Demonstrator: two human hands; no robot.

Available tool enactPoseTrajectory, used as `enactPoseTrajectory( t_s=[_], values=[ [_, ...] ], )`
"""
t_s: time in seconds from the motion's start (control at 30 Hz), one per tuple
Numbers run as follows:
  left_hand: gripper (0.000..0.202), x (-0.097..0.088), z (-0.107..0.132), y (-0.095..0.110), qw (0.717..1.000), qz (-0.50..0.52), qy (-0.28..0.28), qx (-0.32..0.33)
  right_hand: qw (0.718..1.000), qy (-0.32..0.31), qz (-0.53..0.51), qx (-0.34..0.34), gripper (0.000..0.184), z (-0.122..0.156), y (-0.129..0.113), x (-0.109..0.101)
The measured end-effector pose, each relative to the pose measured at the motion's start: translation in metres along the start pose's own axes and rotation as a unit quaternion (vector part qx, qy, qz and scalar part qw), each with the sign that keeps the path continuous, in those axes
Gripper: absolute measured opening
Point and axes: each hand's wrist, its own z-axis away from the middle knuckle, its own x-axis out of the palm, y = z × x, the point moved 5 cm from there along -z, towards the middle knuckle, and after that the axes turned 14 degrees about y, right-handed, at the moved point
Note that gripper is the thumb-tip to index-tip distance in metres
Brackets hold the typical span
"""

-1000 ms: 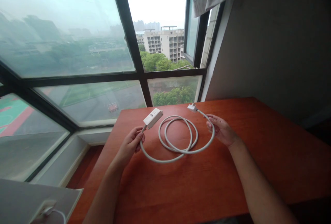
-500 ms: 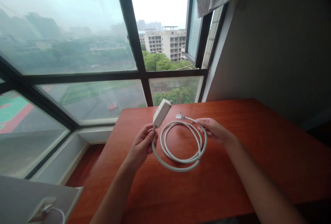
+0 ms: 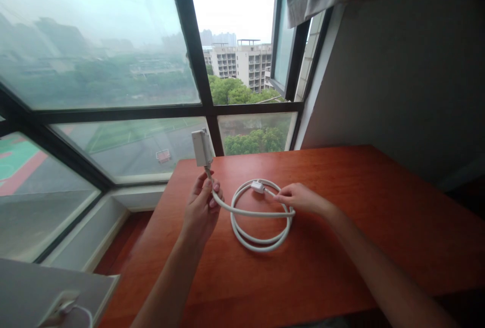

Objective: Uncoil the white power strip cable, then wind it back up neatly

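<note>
A white cable [image 3: 257, 239] is coiled in loops over the middle of the red-brown wooden table [image 3: 379, 206], and every place below is given from that coil. At the coil's left, a straight run of the cable is pinched between the thumb and the closed fingers of the left hand [image 3: 200, 206]; above those fingertips the cable is carried up to a white socket block [image 3: 200, 147], which is held upright in the air, clear of the table. At the coil's right rim, the loops are gathered under the right hand [image 3: 301, 199], whose fingers are pressed together on top of the strands. Just left of those fingertips, at the coil's far edge, a small white plug [image 3: 257, 186] is seen lying against the loops. Whether the coil rests on the table or is lifted slightly cannot be told. Beyond the coil a dark-framed window [image 3: 197, 75] is seen. Well to the near left of the coil, a grey ledge [image 3: 22, 292] with a wall outlet [image 3: 60, 305] is seen.
</note>
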Motion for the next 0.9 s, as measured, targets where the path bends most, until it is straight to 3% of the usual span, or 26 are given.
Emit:
enactPoseTrajectory(
  t_s=[0.13,0.23,0.33,0.5,0.7,0.8,0.9],
  values=[
    [0.025,0.002,-0.01,0.002,0.999,0.002,0.035,0.015,0.998,0.043,0.031,-0.039,0.048,0.004,-0.007,-0.014],
    [0.025,-0.007,-0.018,0.008,0.997,-0.007,0.075,0.029,0.992,0.104,-0.049,-0.052,0.036,0.007,-0.007,-0.031],
    [0.026,-0.022,-0.022,0.016,0.992,-0.039,0.113,0.044,0.963,0.203,-0.155,-0.083,0.023,0.006,-0.012,-0.05],
    [0.027,-0.049,-0.023,0.028,0.974,-0.125,0.167,0.085,0.911,0.313,-0.157,-0.219,0.016,-0.008,-0.065,-0.062],
    [0.025,-0.058,-0.02,0.03,0.966,-0.182,0.138,0.119,0.892,0.252,-0.149,-0.344,0.016,-0.028,-0.15,-0.036],
    [0.03,-0.056,-0.016,0.029,0.974,-0.162,0.118,0.106,0.908,0.207,-0.078,-0.356,0.017,-0.041,-0.165,-0.012],
    [0.028,-0.057,-0.011,0.038,0.978,-0.119,0.107,0.131,0.919,0.183,-0.026,-0.348,0.022,-0.051,-0.157,0.006]
  ],
)
